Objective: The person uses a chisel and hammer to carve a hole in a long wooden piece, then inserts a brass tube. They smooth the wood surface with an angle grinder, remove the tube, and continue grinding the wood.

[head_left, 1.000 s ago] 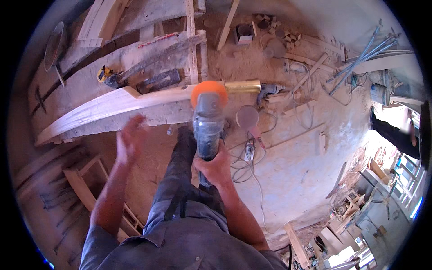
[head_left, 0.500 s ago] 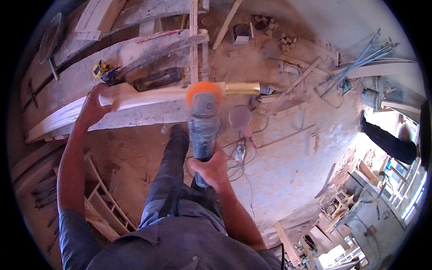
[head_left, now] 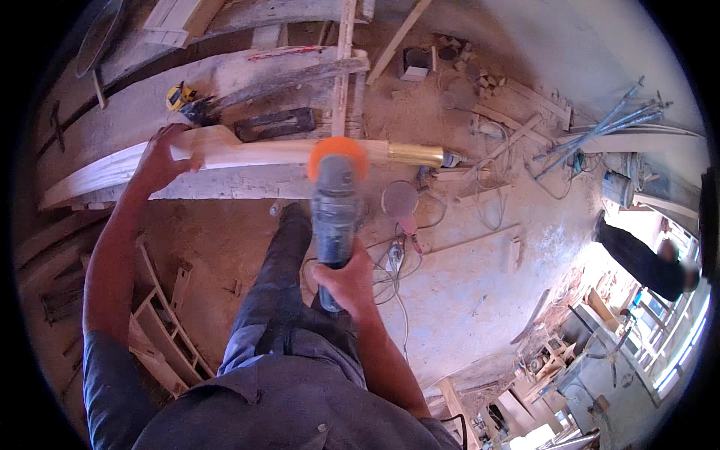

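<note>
My right hand (head_left: 349,279) is wrapped round the dark rear body of an angle grinder (head_left: 334,214). Its round orange pad (head_left: 339,156), blurred at the rim, lies over a long pale wooden piece (head_left: 266,153); whether they touch I cannot tell. A shiny gold-coloured sleeve (head_left: 416,155) covers part of the wood's right end. Toward the left, my left hand (head_left: 159,163) grips the wooden piece, thumb on the near side and fingers over the top. The wood rests along a rough plank bench (head_left: 225,184).
A yellow tape measure (head_left: 180,97) and a dark tool (head_left: 275,124) lie beyond the wood. On the floor are a sander with a round disc (head_left: 400,199), looped cables (head_left: 388,281) and blue metal bars (head_left: 607,127). A person in dark clothes (head_left: 649,262) is far right.
The whole view has shifted slightly. The grinder's orange pad is a little farther left along the wood, away from the gold sleeve. Both hands keep their holds.
</note>
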A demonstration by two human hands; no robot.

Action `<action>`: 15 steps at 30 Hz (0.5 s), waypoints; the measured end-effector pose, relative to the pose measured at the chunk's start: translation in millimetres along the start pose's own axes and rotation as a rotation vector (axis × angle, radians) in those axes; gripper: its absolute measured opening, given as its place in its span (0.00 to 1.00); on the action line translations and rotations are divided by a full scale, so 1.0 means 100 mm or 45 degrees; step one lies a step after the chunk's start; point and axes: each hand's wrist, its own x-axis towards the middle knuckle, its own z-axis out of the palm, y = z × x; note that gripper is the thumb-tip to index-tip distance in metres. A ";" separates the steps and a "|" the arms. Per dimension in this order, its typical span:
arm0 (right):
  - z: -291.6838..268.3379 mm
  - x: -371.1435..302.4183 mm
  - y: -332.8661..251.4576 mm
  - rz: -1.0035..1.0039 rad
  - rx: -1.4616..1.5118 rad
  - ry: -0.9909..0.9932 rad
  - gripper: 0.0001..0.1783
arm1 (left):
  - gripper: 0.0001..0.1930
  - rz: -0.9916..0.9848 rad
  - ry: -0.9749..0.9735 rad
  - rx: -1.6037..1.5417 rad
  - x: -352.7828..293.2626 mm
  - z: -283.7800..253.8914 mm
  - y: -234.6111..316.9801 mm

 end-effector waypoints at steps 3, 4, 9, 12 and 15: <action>-0.21 0.00 0.01 0.125 0.207 0.033 0.26 | 0.40 -0.003 -0.008 -0.046 -0.03 -0.09 0.22; -0.25 0.01 0.05 0.129 0.247 0.059 0.25 | 0.40 -0.020 -0.019 0.008 -0.05 -0.10 0.21; -0.24 -0.03 0.15 -0.014 0.356 0.100 0.25 | 0.41 0.086 0.075 0.175 -0.21 0.02 0.11; -0.21 -0.20 0.20 0.107 0.370 0.099 0.25 | 0.44 0.144 0.136 0.234 -0.31 0.07 0.14; -0.27 -0.31 0.16 0.169 0.385 0.108 0.25 | 0.45 0.117 0.006 0.213 -0.31 -0.04 0.16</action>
